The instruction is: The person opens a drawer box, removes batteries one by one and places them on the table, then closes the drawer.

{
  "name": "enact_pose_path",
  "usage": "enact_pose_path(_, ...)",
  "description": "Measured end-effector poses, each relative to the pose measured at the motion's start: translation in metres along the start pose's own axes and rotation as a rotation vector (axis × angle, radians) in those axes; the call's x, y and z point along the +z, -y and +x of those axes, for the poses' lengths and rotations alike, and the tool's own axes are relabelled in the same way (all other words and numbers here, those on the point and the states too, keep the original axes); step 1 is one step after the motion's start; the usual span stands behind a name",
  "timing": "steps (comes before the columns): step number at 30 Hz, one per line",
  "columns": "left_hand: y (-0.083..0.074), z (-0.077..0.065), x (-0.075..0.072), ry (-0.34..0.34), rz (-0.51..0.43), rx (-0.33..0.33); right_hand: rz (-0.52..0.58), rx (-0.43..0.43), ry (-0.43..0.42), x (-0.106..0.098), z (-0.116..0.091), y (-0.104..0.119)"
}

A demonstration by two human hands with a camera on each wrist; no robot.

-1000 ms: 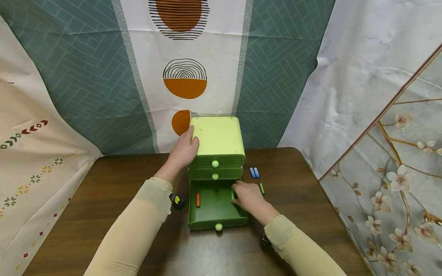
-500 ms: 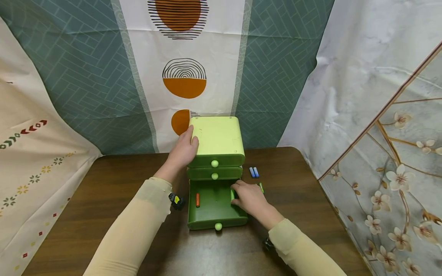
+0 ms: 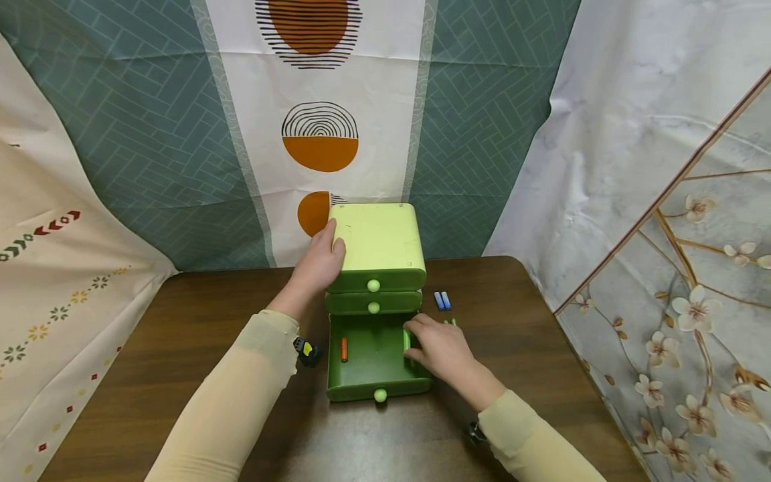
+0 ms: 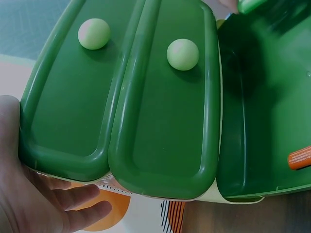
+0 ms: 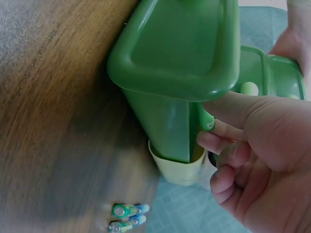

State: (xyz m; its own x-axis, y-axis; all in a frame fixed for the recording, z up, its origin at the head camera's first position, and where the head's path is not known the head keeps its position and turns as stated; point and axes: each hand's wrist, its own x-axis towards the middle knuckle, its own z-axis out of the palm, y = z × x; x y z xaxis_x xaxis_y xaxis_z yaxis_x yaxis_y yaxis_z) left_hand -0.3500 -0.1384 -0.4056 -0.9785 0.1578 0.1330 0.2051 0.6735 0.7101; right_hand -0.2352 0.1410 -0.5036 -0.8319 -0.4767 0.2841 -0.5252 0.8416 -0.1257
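Note:
My left hand (image 3: 318,264) rests against the left side of a small cabinet (image 3: 376,234) with a pale yellow-green top and green drawers; in the left wrist view its fingers (image 4: 80,199) are spread. The bottom drawer (image 3: 376,378) is pulled out, and an orange battery (image 3: 345,349) lies on its left side. Over the drawer's right wall, my right hand (image 3: 440,345) pinches a bright green battery (image 3: 406,339) between thumb and fingers. The right wrist view shows one end of that green battery (image 5: 206,119), close inside the wall; the rest is hidden.
Two blue batteries (image 3: 442,300) lie on the wooden table (image 3: 512,375) right of the cabinet. Green batteries (image 3: 450,322) show partly behind my right hand. The upper two drawers (image 3: 373,302) are closed. A patterned cloth (image 3: 241,134) hangs behind the table.
My right wrist has swung slightly right and toward me, while its fingertips stay at the drawer's right wall. More of the green battery shows between them. The left hand keeps its place.

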Motion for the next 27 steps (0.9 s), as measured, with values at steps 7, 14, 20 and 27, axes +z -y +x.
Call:
enact_pose_path(7, 0.000, -0.001, -0.001, 0.001, -0.004, 0.003, 0.008, -0.001, -0.029, -0.008, -0.007, -0.002)
enact_pose_path(14, 0.001, 0.000, -0.001, 0.002, 0.000, 0.001, 0.007, -0.001, -0.077, -0.016, -0.015, -0.008)
enact_pose_path(20, 0.002, 0.002, -0.001, -0.004, 0.002, 0.007, 0.022, 0.022, -0.089, -0.021, -0.020, -0.014)
enact_pose_path(27, 0.003, 0.002, 0.000, -0.006, 0.006, 0.014, 0.060, 0.046, -0.096, -0.027, -0.024, -0.021)
